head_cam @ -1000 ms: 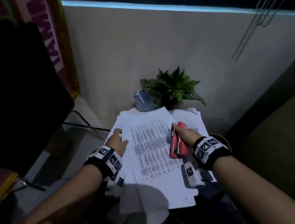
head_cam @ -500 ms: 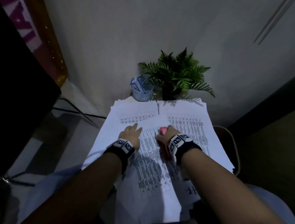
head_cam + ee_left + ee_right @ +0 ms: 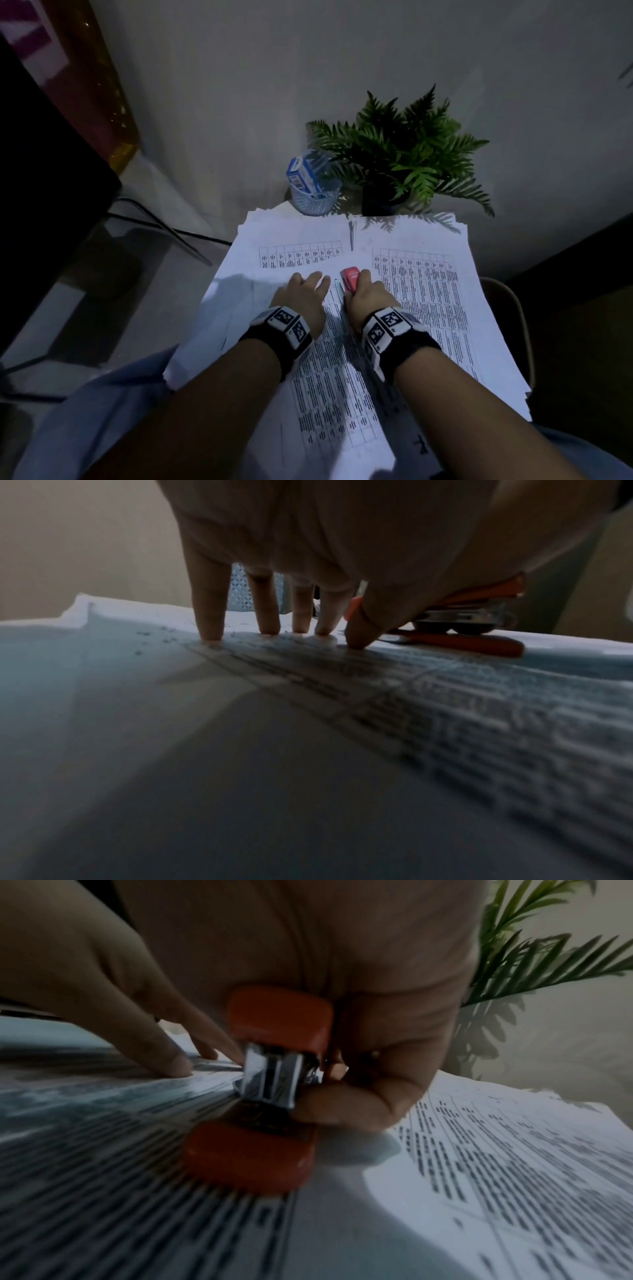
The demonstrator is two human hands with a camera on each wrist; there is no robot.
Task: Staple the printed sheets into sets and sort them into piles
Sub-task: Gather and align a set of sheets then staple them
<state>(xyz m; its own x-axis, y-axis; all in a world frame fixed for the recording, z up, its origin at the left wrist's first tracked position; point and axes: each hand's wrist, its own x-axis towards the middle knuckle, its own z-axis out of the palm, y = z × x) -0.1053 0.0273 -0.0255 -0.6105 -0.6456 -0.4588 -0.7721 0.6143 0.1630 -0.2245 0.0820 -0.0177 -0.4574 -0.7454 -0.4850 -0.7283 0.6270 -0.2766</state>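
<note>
- Head view: the printed sheets are thin white paper with dense tabular print, fanned in loose overlapping stacks across the centre and lower frame; their edges are uneven and overhang the support at left and right.
- Head view: the left hand lies at centre frame, fingers spread and straight, pressing the top sheet flat.
- Head view: the right hand, just right of it, is curled round a red stapler; only the stapler's rounded front end shows beyond the knuckles.
- Head view: a perforated plastic basket holding a small blue-and-white box, and a potted fern, stand at the paper's far edge, upper centre. The left third of the frame is dark and hard to read.
- Left wrist view: the fingertips touch the paper in a row, thumb beside them. The stapler, orange here, sits at right with its base on the paper and metal between its two halves; the palm cuts off its front. The foreground print is blurred.
- Right wrist view: the stapler fills the centre, smooth rounded plastic over a bright metal channel, gripped between thumb and curled fingers, its base on the sheet. The left hand's fingers press the paper at middle left. Fern fronds cross the upper right. Motion blur smears the print.
</note>
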